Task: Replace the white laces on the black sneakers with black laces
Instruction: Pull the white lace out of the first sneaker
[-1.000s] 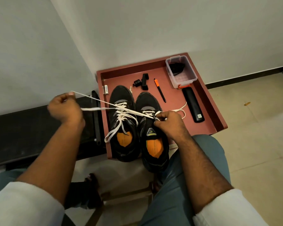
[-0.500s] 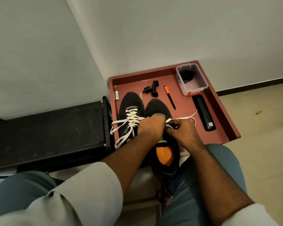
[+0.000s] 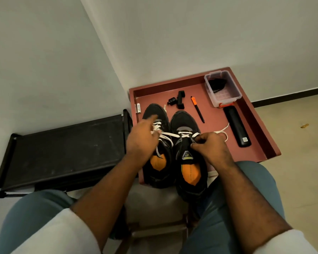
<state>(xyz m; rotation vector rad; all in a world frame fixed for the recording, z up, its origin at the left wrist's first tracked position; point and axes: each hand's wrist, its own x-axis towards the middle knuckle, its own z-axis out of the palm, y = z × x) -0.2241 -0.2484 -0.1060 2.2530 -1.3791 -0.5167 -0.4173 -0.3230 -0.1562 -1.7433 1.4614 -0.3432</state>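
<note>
Unlacing continues on the right-hand sneaker point(image 3: 189, 153). Compared with a second ago, when the left hand point(image 3: 142, 142) was out to the side drawing a long run of white lace point(image 3: 170, 135) clear, that hand is now back over the pair, above the left-hand sneaker point(image 3: 155, 149), fingers loosely extended toward the toe; whether it holds the lace under the palm cannot be told. The right hand point(image 3: 211, 145) stays at the right-hand shoe's eyelets, fingers curled and pinching the lace there.

Judgement: several rows are already out of the right-hand shoe, only the front crossings remain; the left-hand shoe is not started. The black laces appear to lie in the clear box point(image 3: 222, 90) at the tray's far right corner, untouched.

Edges and room: both shoes stand on the red tray point(image 3: 261, 143), heels overhanging its near edge toward the knees. Raised tray walls at far and right sides. A pen point(image 3: 197, 110), a black bar point(image 3: 237, 125) and a small clip point(image 3: 180, 99) lie beyond and right of the shoes. Free pulling room is leftward, over the black bench point(image 3: 62, 149).
</note>
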